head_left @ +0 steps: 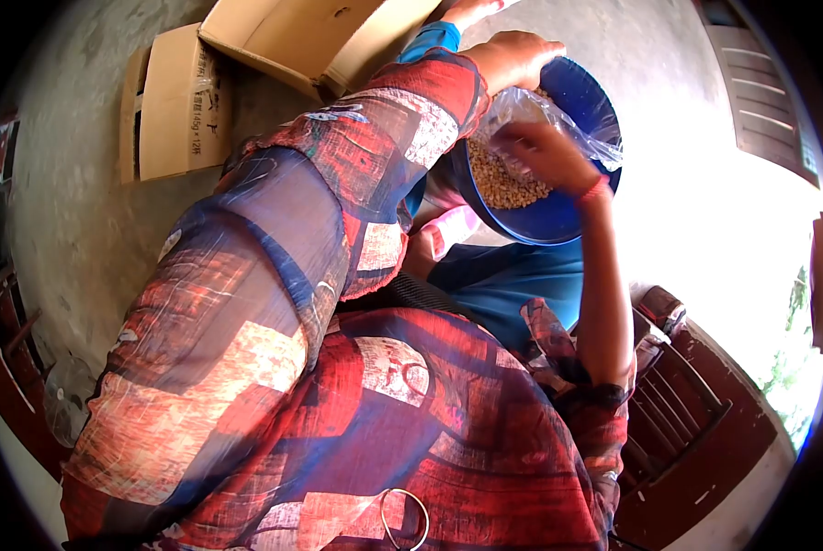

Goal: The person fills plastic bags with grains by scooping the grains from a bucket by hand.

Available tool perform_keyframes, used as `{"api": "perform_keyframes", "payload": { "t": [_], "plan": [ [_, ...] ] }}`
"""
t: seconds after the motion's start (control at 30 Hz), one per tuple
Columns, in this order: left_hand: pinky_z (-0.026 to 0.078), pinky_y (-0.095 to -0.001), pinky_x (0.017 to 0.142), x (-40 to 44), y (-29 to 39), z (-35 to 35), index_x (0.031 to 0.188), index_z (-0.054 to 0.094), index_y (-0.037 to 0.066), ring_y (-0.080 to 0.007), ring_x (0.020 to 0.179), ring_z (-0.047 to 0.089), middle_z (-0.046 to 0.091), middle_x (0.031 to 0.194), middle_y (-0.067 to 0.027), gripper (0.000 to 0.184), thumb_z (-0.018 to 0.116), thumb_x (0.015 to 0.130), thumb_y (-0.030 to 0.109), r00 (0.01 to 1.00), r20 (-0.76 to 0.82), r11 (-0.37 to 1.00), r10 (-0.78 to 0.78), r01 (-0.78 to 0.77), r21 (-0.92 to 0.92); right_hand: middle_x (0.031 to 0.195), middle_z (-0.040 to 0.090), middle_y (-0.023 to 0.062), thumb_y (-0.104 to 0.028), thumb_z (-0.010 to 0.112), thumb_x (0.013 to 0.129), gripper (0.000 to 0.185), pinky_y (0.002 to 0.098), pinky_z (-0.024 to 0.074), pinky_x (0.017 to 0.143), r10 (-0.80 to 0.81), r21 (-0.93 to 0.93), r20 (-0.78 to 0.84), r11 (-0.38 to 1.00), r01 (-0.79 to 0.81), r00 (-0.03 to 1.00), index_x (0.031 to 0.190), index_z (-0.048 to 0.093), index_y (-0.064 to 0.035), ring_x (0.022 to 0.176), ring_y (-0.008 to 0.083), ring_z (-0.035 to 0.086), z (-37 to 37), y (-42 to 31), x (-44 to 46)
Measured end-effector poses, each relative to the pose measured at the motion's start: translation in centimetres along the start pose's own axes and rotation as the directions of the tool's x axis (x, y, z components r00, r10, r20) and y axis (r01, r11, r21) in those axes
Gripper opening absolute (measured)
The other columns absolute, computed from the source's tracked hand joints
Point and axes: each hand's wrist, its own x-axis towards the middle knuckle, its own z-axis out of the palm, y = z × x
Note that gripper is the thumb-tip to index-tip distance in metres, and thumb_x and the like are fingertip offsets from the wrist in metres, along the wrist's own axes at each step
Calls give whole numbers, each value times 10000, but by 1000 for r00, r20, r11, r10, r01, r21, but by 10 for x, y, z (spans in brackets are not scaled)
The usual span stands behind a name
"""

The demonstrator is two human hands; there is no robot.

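Note:
A round blue bucket (572, 87) at the upper right holds small light-brown pieces (508, 179), like grains or nuts. A clear plastic bag (572, 129) lies partly inside it, over the pieces. My left hand (520, 57) is at the bucket's upper left rim, beside the bag; most of its fingers are hidden. Over the bucket's middle is my right hand (545, 156), blurred by motion, with a red band at the wrist. Whether it holds part of the bag cannot be made out.
Open cardboard boxes (186, 106) stand on the grey floor (72, 202) at the upper left. Two bare feet, one at the top edge (474, 11), flank the bucket. A dark red wooden piece with slats (673, 395) is at the lower right.

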Motion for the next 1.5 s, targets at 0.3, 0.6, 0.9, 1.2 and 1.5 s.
{"api": "perform_keyframes", "payload": {
  "t": [0.3,0.6,0.9,1.2,1.5],
  "plan": [
    [460,-419,761,-1,1,0,1201,454,189,-315,938,567,600,978,-126,605,609,632,53,1000,13,999,-23,23,-42,1022,581,183,-100,497,757,337,390,425,873,47,-174,181,985,-15,982,1083,580,-66,1015,329,534,142,153,55],
    [465,-389,796,1,-1,1,1203,457,176,-281,978,570,602,1033,-98,579,676,667,185,1000,20,999,-21,21,28,1004,609,134,-194,512,779,327,369,475,756,470,-383,457,870,-310,755,1079,590,-87,891,273,587,87,91,16],
    [464,-391,799,-2,2,-4,1215,454,177,-286,969,573,604,1025,-109,563,631,681,143,998,44,999,-45,45,4,860,594,48,-180,560,826,249,240,506,501,318,384,389,797,-466,865,1001,574,-3,649,106,577,49,49,-4],
    [461,-386,807,1,-1,0,1226,447,171,-283,983,568,601,1038,-105,588,664,679,176,999,27,999,-32,32,6,818,591,26,-183,515,865,203,220,502,609,268,658,114,701,-275,957,960,582,-16,682,90,572,-13,12,-36],
    [470,-392,777,2,-4,2,1166,483,167,-294,938,585,618,977,-109,604,728,621,257,1000,-9,999,30,-30,10,925,614,35,-112,500,861,209,242,465,766,230,467,-407,884,-15,884,1021,596,-20,835,97,570,-69,31,-25]
  ]
}}
